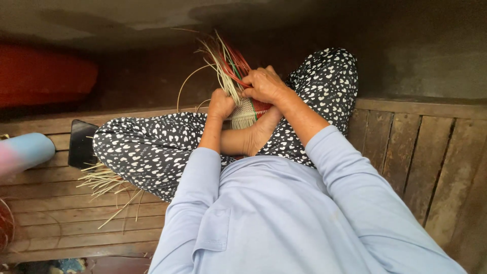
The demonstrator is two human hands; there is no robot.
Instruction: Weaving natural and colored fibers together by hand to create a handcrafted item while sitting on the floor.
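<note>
- Here, the fingers of the left hand (pixel 221 104) are closed into a fist around pale straw-coloured strips of the small woven piece of pale and red fibre (pixel 247 112).
- The right hand (pixel 264 85) has its fingers curled, gripping the red and green loose strands (pixel 231 61) that stand up from the weave.
- The woven piece rests on the lap, between both hands, over the crossed legs in dark trousers with white heart pattern (pixel 152 147).
- A bundle of loose pale straw strips (pixel 104 182) lies on the wooden plank platform (pixel 416 152), beside the left knee.

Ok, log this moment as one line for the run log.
left hand: gripping pale strips | right hand: on red strips | woven piece: on lap
</note>
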